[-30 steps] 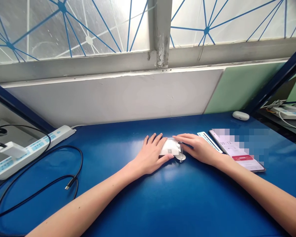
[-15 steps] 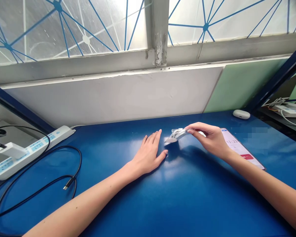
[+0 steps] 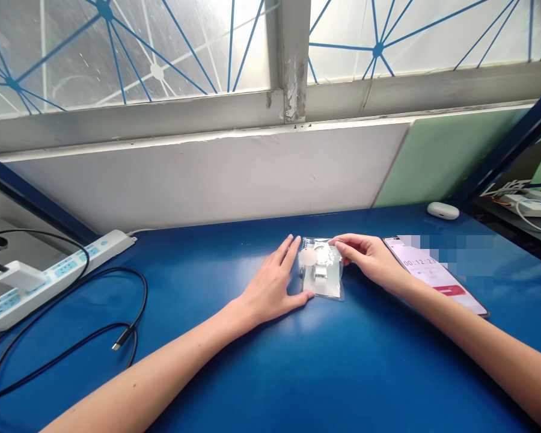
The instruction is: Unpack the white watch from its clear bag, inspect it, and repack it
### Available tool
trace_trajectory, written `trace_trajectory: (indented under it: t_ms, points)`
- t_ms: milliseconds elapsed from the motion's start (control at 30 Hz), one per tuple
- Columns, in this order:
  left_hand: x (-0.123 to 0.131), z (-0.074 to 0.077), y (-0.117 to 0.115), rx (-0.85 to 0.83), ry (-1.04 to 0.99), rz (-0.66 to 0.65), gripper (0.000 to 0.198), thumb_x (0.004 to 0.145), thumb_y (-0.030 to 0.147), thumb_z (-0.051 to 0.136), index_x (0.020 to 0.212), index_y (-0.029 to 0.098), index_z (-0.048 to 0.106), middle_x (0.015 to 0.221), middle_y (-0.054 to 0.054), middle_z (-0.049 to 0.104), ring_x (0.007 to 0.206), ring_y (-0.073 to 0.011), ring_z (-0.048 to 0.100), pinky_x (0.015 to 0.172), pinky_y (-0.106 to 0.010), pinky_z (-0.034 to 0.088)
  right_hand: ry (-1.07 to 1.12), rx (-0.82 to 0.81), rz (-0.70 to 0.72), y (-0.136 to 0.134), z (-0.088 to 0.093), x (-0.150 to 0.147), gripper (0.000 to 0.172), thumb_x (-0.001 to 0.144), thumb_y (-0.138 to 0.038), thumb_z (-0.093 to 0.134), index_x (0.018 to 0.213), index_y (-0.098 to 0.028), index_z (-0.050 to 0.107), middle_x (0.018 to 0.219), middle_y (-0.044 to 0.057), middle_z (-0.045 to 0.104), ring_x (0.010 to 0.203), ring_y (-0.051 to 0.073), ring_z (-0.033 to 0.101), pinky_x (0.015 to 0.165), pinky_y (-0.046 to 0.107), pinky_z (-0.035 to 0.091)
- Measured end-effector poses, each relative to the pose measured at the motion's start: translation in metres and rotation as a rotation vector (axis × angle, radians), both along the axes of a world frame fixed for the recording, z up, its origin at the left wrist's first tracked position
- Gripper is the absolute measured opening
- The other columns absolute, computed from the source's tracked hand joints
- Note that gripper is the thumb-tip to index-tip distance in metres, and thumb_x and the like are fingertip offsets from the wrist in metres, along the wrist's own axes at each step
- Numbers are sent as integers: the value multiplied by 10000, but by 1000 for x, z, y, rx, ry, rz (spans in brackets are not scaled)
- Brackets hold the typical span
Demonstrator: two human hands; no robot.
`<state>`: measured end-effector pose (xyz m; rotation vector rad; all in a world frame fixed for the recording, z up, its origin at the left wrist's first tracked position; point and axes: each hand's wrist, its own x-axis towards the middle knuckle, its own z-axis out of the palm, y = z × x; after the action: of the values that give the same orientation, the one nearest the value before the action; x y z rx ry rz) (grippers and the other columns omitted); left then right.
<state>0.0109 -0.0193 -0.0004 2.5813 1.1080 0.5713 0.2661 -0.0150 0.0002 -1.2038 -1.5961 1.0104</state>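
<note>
A small clear plastic bag (image 3: 311, 287) lies on the blue table, with white parts inside, among them a round disc (image 3: 308, 257) and what looks like a coiled white piece. My right hand (image 3: 370, 258) pinches the bag's upper right edge between thumb and fingers. On the other side, my left hand (image 3: 275, 281) rests flat with fingers stretched, its thumb tip at the bag's lower left edge. Just right of my right hand lies a phone (image 3: 453, 290) with a timer on its lit screen, partly covered by my forearm.
On the left stands a white power strip (image 3: 108, 246) with a white plug (image 3: 20, 276) in it. A black cable (image 3: 90, 340) loops across the table (image 3: 270, 379). A white earbud case (image 3: 442, 210) sits at the back right, before the wall (image 3: 229, 180).
The bag has come down from a tilted, raised pose to lie flat on the table. My right hand has lowered with it, still pinching its edge; more of the phone shows.
</note>
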Motion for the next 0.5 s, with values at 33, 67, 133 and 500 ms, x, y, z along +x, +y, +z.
trace_trajectory:
  t_ms: [33, 67, 133, 500]
  points:
    - [-1, 0, 0, 8, 4, -19, 1002, 823, 479, 686, 1573, 232, 69, 1640, -128, 112, 1485, -321, 222, 1173, -471, 315, -2, -7, 18, 0, -1, -1, 381, 898, -460, 609, 1142, -184, 707, 951, 77, 754, 833, 233, 696, 749, 386, 583]
    - [-1, 1, 0, 17, 12, -33, 974, 822, 482, 689, 1571, 248, 112, 1645, -115, 93, 1482, -327, 227, 1170, -476, 317, -11, -3, 26, -1, -1, -1, 370, 905, -439, 601, 1160, -188, 696, 986, 81, 755, 878, 244, 703, 775, 395, 585]
    - [-2, 1, 0, 38, 29, -49, 913, 819, 493, 693, 1555, 257, 208, 1649, -99, 68, 1478, -338, 232, 1168, -486, 311, -64, 30, 24, -2, -2, -2, 340, 919, -385, 584, 1182, -196, 684, 1067, 88, 751, 969, 256, 701, 841, 411, 578]
    - [-1, 1, 3, -17, 118, -98, 762, 865, 582, 617, 1480, 202, 376, 1562, -107, 366, 1449, -317, 309, 1173, -489, 290, -684, 516, 82, -3, -14, 1, 366, 991, -233, 407, 1237, -173, 671, 1315, 163, 629, 1229, 300, 563, 1013, 498, 488]
